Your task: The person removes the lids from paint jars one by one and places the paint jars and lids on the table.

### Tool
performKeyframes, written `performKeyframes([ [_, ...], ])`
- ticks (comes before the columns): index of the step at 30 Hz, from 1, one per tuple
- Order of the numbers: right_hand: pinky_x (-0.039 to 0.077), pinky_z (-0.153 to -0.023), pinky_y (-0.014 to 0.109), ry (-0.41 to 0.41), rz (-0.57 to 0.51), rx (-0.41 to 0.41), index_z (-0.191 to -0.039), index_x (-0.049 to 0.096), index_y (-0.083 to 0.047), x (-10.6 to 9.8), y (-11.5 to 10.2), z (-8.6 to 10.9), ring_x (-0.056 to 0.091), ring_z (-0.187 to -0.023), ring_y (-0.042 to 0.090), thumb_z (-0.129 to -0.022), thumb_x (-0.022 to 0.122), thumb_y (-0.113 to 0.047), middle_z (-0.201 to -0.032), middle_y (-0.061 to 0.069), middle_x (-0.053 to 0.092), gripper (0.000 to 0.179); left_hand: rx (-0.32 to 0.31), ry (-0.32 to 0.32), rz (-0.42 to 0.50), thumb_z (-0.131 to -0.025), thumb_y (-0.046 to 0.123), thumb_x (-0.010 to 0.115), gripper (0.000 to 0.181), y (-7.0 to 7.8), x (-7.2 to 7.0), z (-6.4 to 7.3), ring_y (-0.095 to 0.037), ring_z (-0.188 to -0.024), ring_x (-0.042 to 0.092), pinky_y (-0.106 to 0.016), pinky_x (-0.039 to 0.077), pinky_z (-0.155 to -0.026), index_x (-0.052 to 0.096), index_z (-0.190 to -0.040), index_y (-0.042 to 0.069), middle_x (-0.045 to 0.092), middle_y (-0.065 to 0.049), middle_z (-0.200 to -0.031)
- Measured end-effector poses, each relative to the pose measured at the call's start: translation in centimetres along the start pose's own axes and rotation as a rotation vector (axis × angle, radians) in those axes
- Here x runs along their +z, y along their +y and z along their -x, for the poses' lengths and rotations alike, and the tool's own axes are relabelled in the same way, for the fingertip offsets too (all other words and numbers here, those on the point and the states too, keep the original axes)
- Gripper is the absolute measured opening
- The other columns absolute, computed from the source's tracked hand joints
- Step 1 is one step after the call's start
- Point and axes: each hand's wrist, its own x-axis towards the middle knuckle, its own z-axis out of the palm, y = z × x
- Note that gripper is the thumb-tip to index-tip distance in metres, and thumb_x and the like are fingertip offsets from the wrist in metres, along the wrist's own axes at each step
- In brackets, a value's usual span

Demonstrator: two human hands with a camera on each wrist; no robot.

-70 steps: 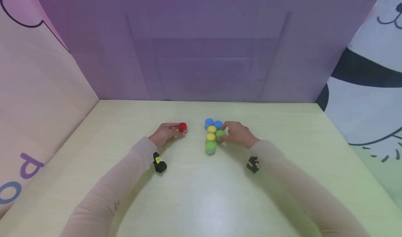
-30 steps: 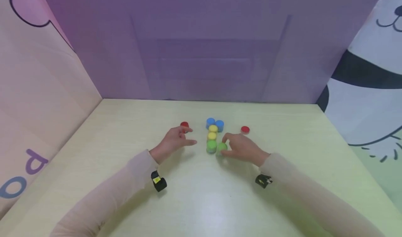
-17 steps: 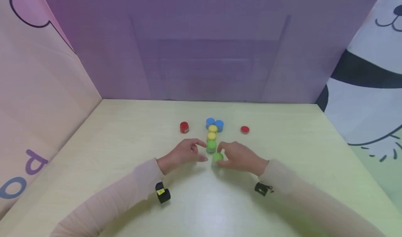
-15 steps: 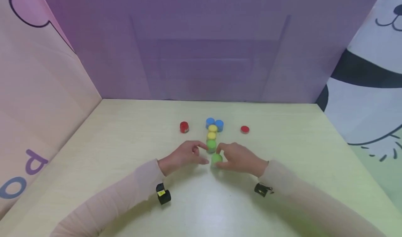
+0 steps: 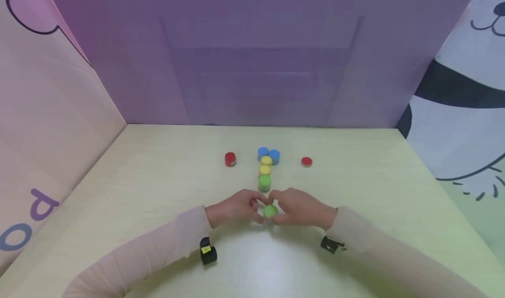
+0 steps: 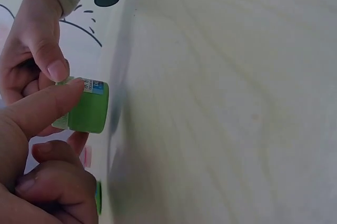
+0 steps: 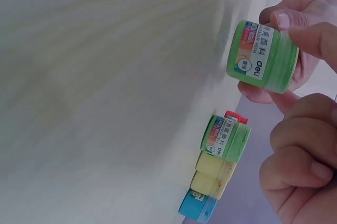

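Note:
A small green paint jar (image 5: 270, 211) is between both hands near the middle of the table. In the right wrist view, the jar (image 7: 255, 55) shows a printed label and a paler ribbed lid. My right hand (image 5: 304, 208) pinches it near the lid with thumb and forefinger. From the other side my left hand (image 5: 236, 207) has thumb and forefinger round the jar, its thumb by the label in the left wrist view. Just beyond the hands a second green jar (image 5: 264, 182) stands at the near end of a row of jars.
Behind the second green jar stand yellow jars (image 5: 265, 170) and blue jars (image 5: 274, 157). A red jar (image 5: 230, 159) is to their left, and a flat red disc (image 5: 306, 161) to their right. A purple panel (image 5: 252, 70) closes off the table's far side.
My right hand has brought the green jar from beside the yellow jars toward me. The left hand has let go of the red jar, moved right and nearer, and come round the green jar.

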Motion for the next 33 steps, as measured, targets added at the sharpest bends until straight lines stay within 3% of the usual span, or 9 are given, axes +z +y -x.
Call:
performKeyframes([
  [10, 0.03, -0.048, 0.017, -0.04, 0.027, -0.041, -0.113, 0.059, -0.005, 0.0, 0.1, 0.0, 0.032, -0.05, 0.002, -0.082, 0.07, -0.017, -0.055, -0.009, 0.039, 0.036, 0.038, -0.059, 0.068, -0.074, 0.008, 0.077, 0.049, -0.3, 0.7, -0.2, -0.012, -0.058, 0.041, -0.024, 0.035, -0.058, 0.063, -0.121, 0.011, 0.046, 0.001, -0.061],
  [19, 0.028, -0.047, 0.017, -0.051, 0.04, -0.036, -0.116, 0.059, -0.006, 0.0, 0.3, -0.1, 0.03, -0.049, 0.002, -0.083, 0.069, -0.019, -0.055, -0.011, 0.035, 0.036, 0.024, -0.034, 0.068, -0.073, 0.005, 0.078, 0.047, -0.2, 0.8, -0.2, -0.01, -0.053, 0.037, -0.023, 0.031, -0.054, 0.065, -0.118, 0.012, 0.043, 0.002, -0.057],
  [27, 0.03, -0.047, 0.018, -0.017, 0.088, 0.003, -0.113, 0.059, -0.01, 0.4, 0.1, 0.2, 0.032, -0.051, 0.002, -0.084, 0.068, -0.026, -0.057, -0.011, 0.039, 0.034, 0.039, -0.023, 0.061, -0.073, 0.006, 0.078, 0.05, -0.7, 1.0, -0.4, -0.01, -0.052, 0.037, -0.022, 0.031, -0.053, 0.064, -0.12, 0.012, 0.043, 0.002, -0.056],
  [33, 0.032, -0.046, 0.021, 0.048, 0.181, 0.108, -0.096, 0.056, -0.012, 1.0, -0.9, 0.4, 0.038, -0.051, 0.006, -0.084, 0.067, -0.04, -0.058, -0.007, 0.044, 0.032, 0.041, 0.006, 0.015, -0.074, 0.009, 0.079, 0.041, -0.7, 1.3, -0.6, -0.011, -0.055, 0.038, -0.023, 0.032, -0.055, 0.068, -0.113, 0.015, 0.043, 0.002, -0.057],
])
